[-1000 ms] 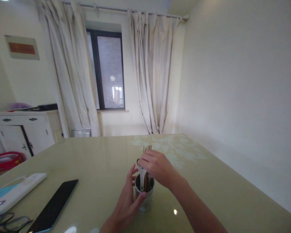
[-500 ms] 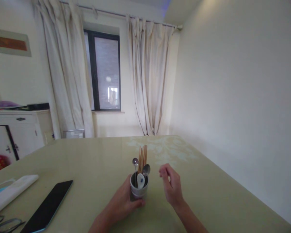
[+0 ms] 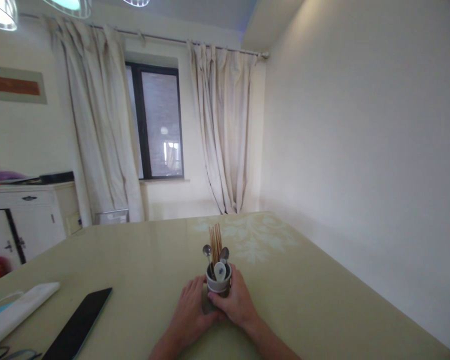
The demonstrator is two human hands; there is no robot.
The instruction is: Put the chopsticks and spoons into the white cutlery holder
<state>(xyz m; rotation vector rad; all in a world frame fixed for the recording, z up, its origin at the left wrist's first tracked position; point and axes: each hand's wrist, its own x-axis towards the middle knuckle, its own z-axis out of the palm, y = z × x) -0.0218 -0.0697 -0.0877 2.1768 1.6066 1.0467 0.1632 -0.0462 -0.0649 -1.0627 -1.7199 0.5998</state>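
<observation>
Left hand [image 3: 192, 311], cup [image 3: 219, 287], right hand [image 3: 240, 301], toward the table's [image 3: 146, 260] six o'clock.
At the cup's nine, well apart, lies a dark phone [image 3: 80, 322]; at eight, the left hand curves alongside (gripping or not, I cannot tell). Chopsticks [image 3: 215, 245] rise at twelve behind a white spoon [image 3: 220, 271]; the right hand holds the cup from four.

Lower center: 1 left hand [image 3: 191, 307], 1 right hand [image 3: 239, 300], 1 cup [image 3: 218, 286], 2 metal spoons [image 3: 207, 249], 1 white spoon [image 3: 220, 271], chopsticks [image 3: 215, 241], count unclear. Lower left: 1 black slab [image 3: 78, 322], 1 white strip [image 3: 26, 310]. Upper half: 3 lamps [image 3: 0, 14], 2 curtains [image 3: 225, 125], 1 window [image 3: 162, 122]. Left edge: 1 cabinet [image 3: 37, 225].
</observation>
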